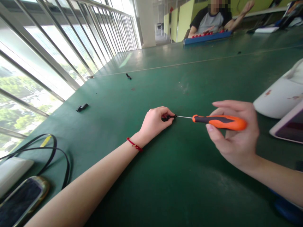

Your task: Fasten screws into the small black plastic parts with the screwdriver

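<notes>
My left hand [158, 121] pinches a small black part [167, 118] between thumb and fingers, low over the green table. Its exact shape is mostly hidden by the fingers. A screwdriver [220, 122] with an orange and black handle lies nearly level, its thin shaft pointing left and its tip at the black part. Around the back of the handle is my right hand [239, 135], with thumb below and fingers loosely curved above. Whether the tip sits in a screw is too small to tell.
Two small black pieces [82, 107] [128, 76] lie to the left on the green table [146, 91]. A phone [21, 198] and black cable [67, 167] are lower left. At right stand a white container [281, 91] and a tablet-like device [290, 126]. Across sits a person behind a blue tray [208, 37].
</notes>
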`<state>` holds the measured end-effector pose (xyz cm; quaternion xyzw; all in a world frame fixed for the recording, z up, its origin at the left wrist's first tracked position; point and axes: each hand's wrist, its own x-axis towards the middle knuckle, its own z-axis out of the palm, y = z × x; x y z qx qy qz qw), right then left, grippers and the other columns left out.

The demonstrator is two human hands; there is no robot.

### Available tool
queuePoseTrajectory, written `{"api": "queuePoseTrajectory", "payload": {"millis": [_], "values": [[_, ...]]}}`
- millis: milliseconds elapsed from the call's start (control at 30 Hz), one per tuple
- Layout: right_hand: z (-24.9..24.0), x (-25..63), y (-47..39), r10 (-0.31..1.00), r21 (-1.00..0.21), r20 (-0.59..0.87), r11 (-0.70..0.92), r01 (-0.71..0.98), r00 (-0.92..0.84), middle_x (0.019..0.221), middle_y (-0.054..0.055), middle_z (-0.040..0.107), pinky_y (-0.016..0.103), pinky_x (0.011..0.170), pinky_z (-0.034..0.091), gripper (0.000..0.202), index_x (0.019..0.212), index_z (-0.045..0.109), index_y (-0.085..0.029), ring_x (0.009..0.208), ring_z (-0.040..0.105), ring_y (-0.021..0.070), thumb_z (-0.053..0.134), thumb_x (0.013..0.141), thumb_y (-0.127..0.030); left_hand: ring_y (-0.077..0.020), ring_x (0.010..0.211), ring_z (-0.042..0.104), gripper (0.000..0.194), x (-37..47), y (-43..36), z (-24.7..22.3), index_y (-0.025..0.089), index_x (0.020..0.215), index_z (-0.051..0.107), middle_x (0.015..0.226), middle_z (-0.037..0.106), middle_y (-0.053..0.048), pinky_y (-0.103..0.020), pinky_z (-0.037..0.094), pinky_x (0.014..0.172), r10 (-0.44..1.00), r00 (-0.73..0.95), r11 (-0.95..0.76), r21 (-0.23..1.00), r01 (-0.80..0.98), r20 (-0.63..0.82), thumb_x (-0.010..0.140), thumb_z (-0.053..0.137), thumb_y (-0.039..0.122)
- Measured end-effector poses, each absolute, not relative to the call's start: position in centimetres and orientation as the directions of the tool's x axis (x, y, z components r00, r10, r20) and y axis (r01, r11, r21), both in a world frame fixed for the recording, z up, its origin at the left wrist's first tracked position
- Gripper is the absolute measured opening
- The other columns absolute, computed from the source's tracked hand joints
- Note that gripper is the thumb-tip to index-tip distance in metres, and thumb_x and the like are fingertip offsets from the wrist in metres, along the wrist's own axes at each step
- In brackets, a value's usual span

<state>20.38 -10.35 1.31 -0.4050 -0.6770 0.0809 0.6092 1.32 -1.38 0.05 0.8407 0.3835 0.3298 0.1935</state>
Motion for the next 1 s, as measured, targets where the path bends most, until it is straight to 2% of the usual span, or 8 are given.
{"api": "queuePoseTrajectory", "payload": {"millis": [67, 167, 300, 367, 533, 600, 800, 1000], "values": [[1.3, 20.4, -9.9, 0.608, -0.605, 0.783, 0.699, 0.381, 0.129, 0.090, 0.004, 0.053, 0.035, 0.068, 0.050, 0.048, 0.108, 0.051, -0.026, 0.075, 0.056, 0.0174, 0.067, 0.065, -0.015, -0.0121, 0.071, 0.063, 0.012, 1.3, -1.4, 0.0, 0.017, 0.082, 0.069, 0.081, 0.070, -0.001, -0.023, 0.052, 0.068, 0.772, 0.489, -0.631, 0.578, 0.518, 0.405, 0.074, 0.060, 0.017], [1.4, 20.6, -9.8, 0.650, -0.647, 0.750, 0.685, 0.336, 0.121, 0.083, 0.003, 0.052, 0.034, 0.058, 0.046, 0.054, 0.112, 0.048, -0.024, 0.068, 0.052, 0.0165, 0.069, 0.063, -0.018, -0.0123, 0.071, 0.063, 0.012, 1.3, -1.4, 0.1, 0.017, 0.081, 0.069, 0.081, 0.070, -0.001, -0.023, 0.052, 0.069, 0.773, 0.492, -0.630, 0.579, 0.518, 0.401, 0.074, 0.060, 0.017], [1.6, 20.6, -10.5, 0.743, -0.650, 0.668, 0.551, 0.524, 0.047, 0.064, -0.002, 0.050, 0.027, 0.044, 0.036, 0.010, 0.085, 0.058, -0.023, 0.051, 0.047, 0.0110, 0.061, 0.075, -0.024, -0.0124, 0.072, 0.064, 0.012, 1.3, -1.5, 0.2, 0.017, 0.081, 0.069, 0.082, 0.070, -0.001, -0.023, 0.052, 0.069, 0.776, 0.489, -0.627, 0.582, 0.518, 0.400, 0.074, 0.060, 0.018], [1.5, 20.5, -10.6, 0.747, -0.645, 0.662, 0.529, 0.551, 0.059, 0.063, -0.001, 0.052, 0.027, 0.044, 0.037, 0.005, 0.083, 0.060, -0.024, 0.051, 0.047, 0.0110, 0.059, 0.078, -0.023, -0.0123, 0.071, 0.063, 0.012, 1.3, -1.5, 0.2, 0.017, 0.082, 0.069, 0.081, 0.070, -0.001, -0.023, 0.052, 0.069, 0.776, 0.486, -0.626, 0.581, 0.521, 0.402, 0.074, 0.060, 0.018], [1.1, 20.6, -9.8, 0.619, -0.623, 0.771, 0.685, 0.378, 0.148, 0.095, 0.005, 0.053, 0.036, 0.065, 0.051, 0.047, 0.108, 0.054, -0.027, 0.075, 0.056, 0.0187, 0.068, 0.066, -0.015, -0.0126, 0.071, 0.063, 0.012, 1.3, -1.5, 0.1, 0.017, 0.082, 0.069, 0.081, 0.070, -0.001, -0.024, 0.052, 0.069, 0.775, 0.487, -0.628, 0.573, 0.526, 0.402, 0.074, 0.060, 0.018], [1.2, 20.7, -9.8, 0.655, -0.646, 0.747, 0.674, 0.358, 0.113, 0.085, 0.003, 0.053, 0.035, 0.059, 0.049, 0.050, 0.111, 0.051, -0.028, 0.069, 0.055, 0.0182, 0.069, 0.066, -0.016, -0.0128, 0.072, 0.063, 0.012, 1.3, -1.5, 0.1, 0.017, 0.082, 0.069, 0.082, 0.070, -0.001, -0.024, 0.052, 0.069, 0.776, 0.488, -0.626, 0.577, 0.524, 0.400, 0.074, 0.060, 0.018], [1.7, 20.5, -10.8, 0.755, -0.639, 0.656, 0.548, 0.541, 0.010, 0.064, -0.001, 0.055, 0.026, 0.042, 0.039, 0.007, 0.084, 0.060, -0.026, 0.053, 0.053, 0.0124, 0.061, 0.077, -0.023, -0.0122, 0.072, 0.063, 0.012, 1.3, -1.5, 0.1, 0.017, 0.082, 0.069, 0.082, 0.070, -0.001, -0.023, 0.052, 0.070, 0.776, 0.492, -0.626, 0.582, 0.519, 0.395, 0.074, 0.060, 0.018], [0.8, 20.9, -9.8, 0.604, -0.620, 0.777, 0.685, 0.382, 0.177, 0.095, 0.005, 0.054, 0.036, 0.067, 0.050, 0.046, 0.110, 0.055, -0.026, 0.078, 0.057, 0.0181, 0.066, 0.067, -0.016, -0.0125, 0.071, 0.063, 0.012, 1.4, -1.5, 0.2, 0.017, 0.082, 0.069, 0.081, 0.070, -0.001, -0.023, 0.052, 0.069, 0.780, 0.489, -0.621, 0.577, 0.530, 0.391, 0.074, 0.060, 0.018]]}}
